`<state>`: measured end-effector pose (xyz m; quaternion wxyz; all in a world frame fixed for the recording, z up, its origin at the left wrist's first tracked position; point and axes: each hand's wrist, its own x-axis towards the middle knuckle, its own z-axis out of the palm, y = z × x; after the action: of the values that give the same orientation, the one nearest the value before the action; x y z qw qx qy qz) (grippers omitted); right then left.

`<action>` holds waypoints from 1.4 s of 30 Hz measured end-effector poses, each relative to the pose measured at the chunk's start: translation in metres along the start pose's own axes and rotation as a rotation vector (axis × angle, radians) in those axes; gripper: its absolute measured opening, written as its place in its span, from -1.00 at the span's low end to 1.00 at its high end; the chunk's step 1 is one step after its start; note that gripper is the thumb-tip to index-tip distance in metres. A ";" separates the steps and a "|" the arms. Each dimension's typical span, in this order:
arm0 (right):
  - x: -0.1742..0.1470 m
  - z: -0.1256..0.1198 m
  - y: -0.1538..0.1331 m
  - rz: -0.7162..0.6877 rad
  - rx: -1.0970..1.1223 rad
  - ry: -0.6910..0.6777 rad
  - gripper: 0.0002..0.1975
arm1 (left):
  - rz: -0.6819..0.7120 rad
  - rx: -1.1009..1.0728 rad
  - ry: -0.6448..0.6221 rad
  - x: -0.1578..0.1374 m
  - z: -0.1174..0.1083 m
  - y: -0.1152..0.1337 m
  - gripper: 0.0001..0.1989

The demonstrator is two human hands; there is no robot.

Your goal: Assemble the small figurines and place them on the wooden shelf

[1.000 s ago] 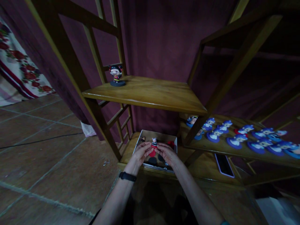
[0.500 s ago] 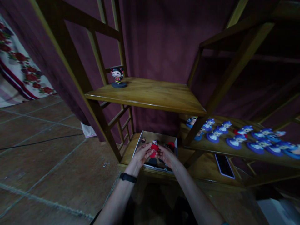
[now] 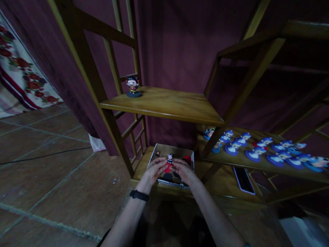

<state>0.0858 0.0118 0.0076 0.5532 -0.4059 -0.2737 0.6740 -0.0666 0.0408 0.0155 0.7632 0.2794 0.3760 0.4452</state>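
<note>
Between my two hands is a small figurine (image 3: 170,159) with a pale head, a dark body and red below it, held over the open box. My left hand (image 3: 156,169) grips it from the left with bent fingers, and my right hand (image 3: 182,169) pinches it from the right. Under them, the shallow cardboard box (image 3: 174,148) rests on the low shelf. Inside it lie a little brown-and-black figurine (image 3: 157,153) at the back left and a red piece (image 3: 187,159) at the right. My hands cover part of the contents.
A black-haired figurine (image 3: 132,85) on a dark base stands on the upper wooden shelf (image 3: 167,103). Several purple-haired figurines (image 3: 233,146) fill the shelf at the right. Below them lies a phone (image 3: 243,179). A cable (image 3: 51,158) crosses the tiled floor at left.
The figurine in my hands has turned: its dark body now shows, where red faced me before. My hands stay nearly in place; the view has shifted slightly.
</note>
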 end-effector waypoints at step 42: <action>-0.096 0.202 -0.232 -0.862 -0.787 -0.054 -0.75 | -0.012 -0.122 0.110 -0.021 -0.039 0.011 -0.83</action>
<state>0.0412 -0.0099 0.3261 0.5778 -0.4157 -0.6580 0.2459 -0.1108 0.0305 0.0089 0.7595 0.2053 0.3912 0.4774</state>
